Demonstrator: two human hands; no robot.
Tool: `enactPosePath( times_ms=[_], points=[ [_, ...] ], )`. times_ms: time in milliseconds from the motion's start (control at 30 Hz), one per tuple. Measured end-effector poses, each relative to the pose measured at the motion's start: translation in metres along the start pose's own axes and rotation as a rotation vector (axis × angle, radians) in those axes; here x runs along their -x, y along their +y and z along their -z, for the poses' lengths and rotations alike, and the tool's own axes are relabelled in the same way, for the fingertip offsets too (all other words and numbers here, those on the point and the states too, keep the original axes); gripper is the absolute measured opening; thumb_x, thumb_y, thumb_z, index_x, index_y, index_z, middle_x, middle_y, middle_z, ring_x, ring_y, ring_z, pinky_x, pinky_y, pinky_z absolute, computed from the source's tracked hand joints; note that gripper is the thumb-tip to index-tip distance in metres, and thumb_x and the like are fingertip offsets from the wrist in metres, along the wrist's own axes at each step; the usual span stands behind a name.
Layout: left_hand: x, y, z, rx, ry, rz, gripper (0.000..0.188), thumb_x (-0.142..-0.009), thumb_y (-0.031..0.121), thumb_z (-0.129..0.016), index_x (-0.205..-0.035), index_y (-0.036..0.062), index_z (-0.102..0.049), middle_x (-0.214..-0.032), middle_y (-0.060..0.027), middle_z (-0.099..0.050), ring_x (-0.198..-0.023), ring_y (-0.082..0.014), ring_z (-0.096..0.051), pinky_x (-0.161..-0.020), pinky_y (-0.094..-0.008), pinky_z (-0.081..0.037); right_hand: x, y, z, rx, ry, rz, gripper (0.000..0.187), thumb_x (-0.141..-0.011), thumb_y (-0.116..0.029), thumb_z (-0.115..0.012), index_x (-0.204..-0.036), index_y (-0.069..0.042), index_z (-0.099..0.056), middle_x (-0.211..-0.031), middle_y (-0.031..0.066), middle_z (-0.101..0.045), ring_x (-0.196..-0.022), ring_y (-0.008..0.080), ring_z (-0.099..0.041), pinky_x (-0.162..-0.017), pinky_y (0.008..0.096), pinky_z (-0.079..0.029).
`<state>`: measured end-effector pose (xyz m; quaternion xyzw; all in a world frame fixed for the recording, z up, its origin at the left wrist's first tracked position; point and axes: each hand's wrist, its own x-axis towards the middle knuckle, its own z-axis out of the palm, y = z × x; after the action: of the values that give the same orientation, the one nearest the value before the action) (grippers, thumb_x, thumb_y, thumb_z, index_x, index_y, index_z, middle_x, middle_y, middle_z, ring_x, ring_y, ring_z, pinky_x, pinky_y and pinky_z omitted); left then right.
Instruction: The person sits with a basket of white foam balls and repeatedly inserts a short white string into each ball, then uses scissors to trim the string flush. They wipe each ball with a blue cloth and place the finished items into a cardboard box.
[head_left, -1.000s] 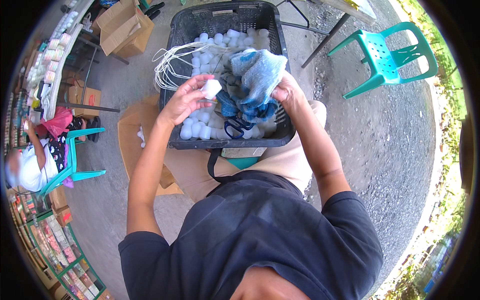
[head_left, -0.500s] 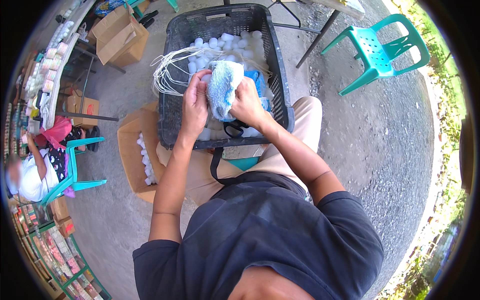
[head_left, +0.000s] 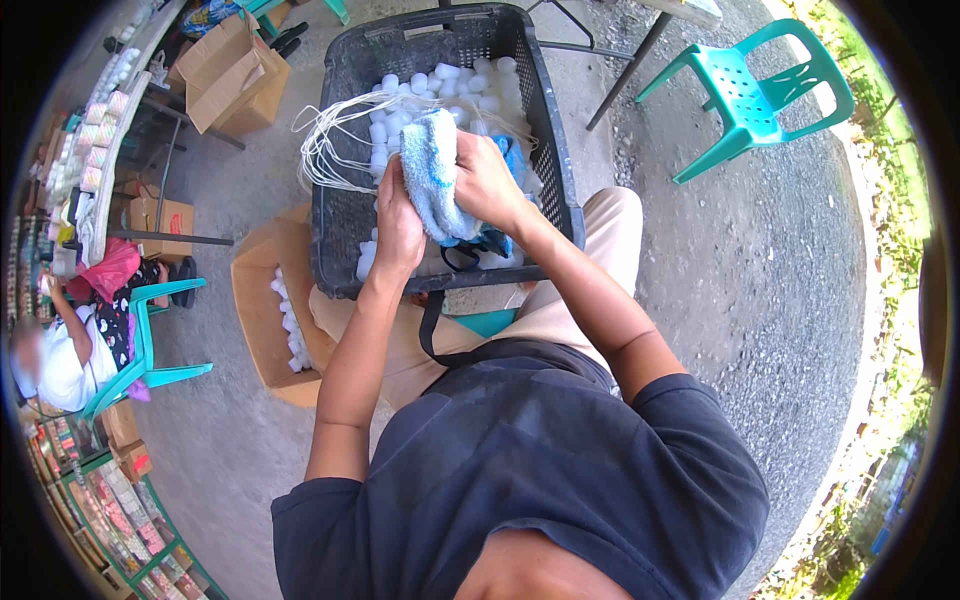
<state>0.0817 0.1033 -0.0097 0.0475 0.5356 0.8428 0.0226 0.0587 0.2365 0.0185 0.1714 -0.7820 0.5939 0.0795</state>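
Observation:
A fluffy light-blue and white towel is bunched up between my hands, over the near part of a black plastic crate. My left hand is closed against the towel's left side, its fingertips partly hidden by the cloth. From the right, my right hand grips the towel with bent fingers. Small white cylinders are heaped in the crate beyond the towel. Below my right hand lie a darker blue cloth and what look like black scissor handles. Whether the towel wraps anything is hidden.
Loops of white string hang over the crate's left rim. A cardboard box with more white cylinders stands left of my legs. Green plastic chairs stand right and left; a person sits at the far left beside a long table.
The towel has shifted slightly left and is turned and folded differently. My right hand has moved a little up and left across it, while my left hand has dropped slightly lower.

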Motion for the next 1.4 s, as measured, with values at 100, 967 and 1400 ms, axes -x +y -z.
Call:
enactPosePath(
  times_ms=[100,967,1400],
  points=[
    [0.008,0.012,-0.004,0.219,-0.016,0.179,0.042,-0.102,0.038,-0.038,-0.122,0.0030,-0.052,-0.112,-0.0063,-0.061,-0.103,-0.0148,-0.058,-0.094,-0.0319,-0.045,0.002,0.006,0.007,-0.086,-0.054,0.061,0.021,-0.078,-0.016,-0.063,-0.091,0.000,-0.067,-0.078,0.0217,-0.066,-0.072,0.0385,-0.065,-0.066,0.0390,-0.051],
    [0.025,-0.003,-0.010,-0.381,0.034,-0.321,0.029,-0.100,0.022,-0.049,-0.117,0.0009,-0.038,-0.111,-0.0137,-0.051,-0.096,-0.0190,-0.054,-0.088,-0.0320,-0.045,0.019,0.023,-0.019,-1.375,0.003,-0.534,0.023,-0.095,-0.018,-0.051,-0.106,0.000,-0.060,-0.096,0.0096,-0.065,-0.079,0.0174,-0.064,-0.067,0.0312,-0.055],
    [-0.033,0.043,-0.021,-0.141,-0.002,-0.060,0.030,-0.101,0.032,-0.046,-0.110,0.0044,-0.056,-0.098,-0.0016,-0.059,-0.085,-0.0082,-0.054,-0.076,-0.0250,-0.044,-0.032,0.003,0.015,0.257,0.142,0.223,0.011,-0.084,-0.007,-0.055,-0.092,0.001,-0.054,-0.073,0.0257,-0.061,-0.070,0.0447,-0.060,-0.065,0.0506,-0.048]
  ],
)
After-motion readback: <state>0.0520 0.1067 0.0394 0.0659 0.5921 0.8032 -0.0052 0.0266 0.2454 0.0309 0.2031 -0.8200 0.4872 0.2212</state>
